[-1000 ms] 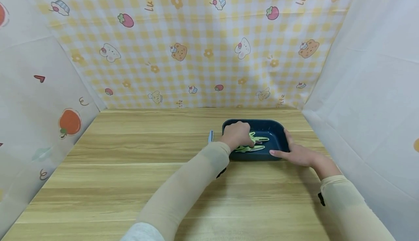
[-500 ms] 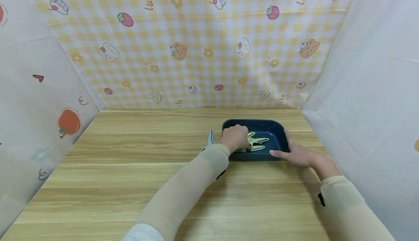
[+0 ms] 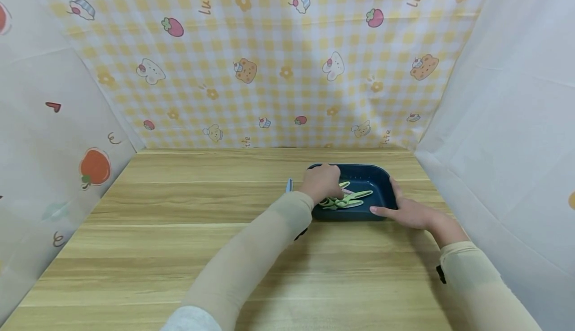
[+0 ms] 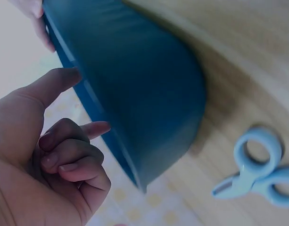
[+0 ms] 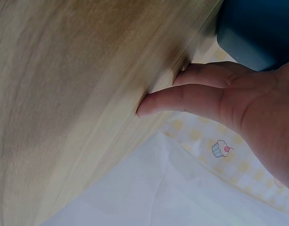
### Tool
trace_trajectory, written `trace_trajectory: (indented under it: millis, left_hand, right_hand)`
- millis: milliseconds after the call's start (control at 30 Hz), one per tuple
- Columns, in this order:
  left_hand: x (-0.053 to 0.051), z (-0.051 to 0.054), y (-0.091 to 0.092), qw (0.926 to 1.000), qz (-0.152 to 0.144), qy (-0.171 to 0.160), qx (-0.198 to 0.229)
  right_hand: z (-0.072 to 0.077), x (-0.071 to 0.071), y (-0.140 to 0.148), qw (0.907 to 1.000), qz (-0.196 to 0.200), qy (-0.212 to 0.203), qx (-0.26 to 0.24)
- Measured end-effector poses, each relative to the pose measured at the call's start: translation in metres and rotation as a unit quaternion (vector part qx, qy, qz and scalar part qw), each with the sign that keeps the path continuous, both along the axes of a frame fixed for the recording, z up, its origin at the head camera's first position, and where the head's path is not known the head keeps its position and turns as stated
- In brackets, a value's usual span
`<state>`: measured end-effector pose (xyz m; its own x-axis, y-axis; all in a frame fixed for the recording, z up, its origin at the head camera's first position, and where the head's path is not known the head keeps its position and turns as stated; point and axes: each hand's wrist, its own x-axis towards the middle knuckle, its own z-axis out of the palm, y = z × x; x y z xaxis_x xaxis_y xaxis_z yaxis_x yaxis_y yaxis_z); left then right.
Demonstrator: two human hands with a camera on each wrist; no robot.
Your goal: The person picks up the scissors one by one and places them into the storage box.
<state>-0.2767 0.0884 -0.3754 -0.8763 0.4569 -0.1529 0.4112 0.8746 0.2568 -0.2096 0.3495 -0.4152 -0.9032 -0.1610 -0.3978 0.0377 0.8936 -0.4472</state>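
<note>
A dark blue rectangular tray [image 3: 352, 216] stands on the right part of the table. My left hand [image 3: 322, 181] reaches over its left side. In the left wrist view, the thumb and one finger extend at the tray's rim while the other fingers curl; whether they pinch anything is hidden. Light green scissors [image 3: 355, 197] lie in the tray beside that hand, with a bit of pink among them. My right hand [image 3: 411, 212] rests at the tray's right front corner, thumb across the front rim, straight fingers along the outside. Light blue scissors [image 4: 252, 172] lie on the table left of the tray.
The wooden table [image 3: 179, 251] spreads to the left and front. A yellow checked curtain [image 3: 269, 71] hangs behind it. White cloth [image 3: 507, 121] closes off the right side, close to my right arm.
My left hand has shifted slightly left within the tray. The green scissors beside it have shifted and show more fully. My right hand and the tray have stayed in place.
</note>
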Motion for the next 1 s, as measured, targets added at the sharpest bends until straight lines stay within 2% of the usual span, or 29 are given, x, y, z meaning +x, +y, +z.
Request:
trace_trajectory:
  millis: [133,300,500,633,800,1000]
  left_hand:
    - [-0.007,0.008,-0.009,0.9999,-0.002,-0.011,0.006]
    - [-0.011,0.017,-0.025,0.9990,0.016,-0.028,0.030]
    - [-0.012,0.021,-0.045,0.9990,0.041,0.000,0.018]
    - [-0.010,0.020,-0.057,0.9978,0.066,0.001,0.010]
    - [-0.008,0.013,-0.075,0.9961,0.087,-0.013,-0.002]
    - [-0.003,0.000,-0.095,0.9945,0.093,-0.022,0.043]
  right_hand:
    - [0.000,0.000,0.000,1.0000,0.002,-0.001,0.002]
    - [0.000,0.001,-0.001,1.0000,0.003,-0.003,0.005]
    - [0.001,0.002,-0.001,1.0000,0.003,-0.004,0.003]
    - [0.002,0.003,0.000,1.0000,0.005,-0.004,0.005]
    - [0.001,0.002,0.001,1.0000,0.007,-0.003,0.004]
    - [0.001,0.002,0.000,1.0000,0.007,-0.001,0.001]
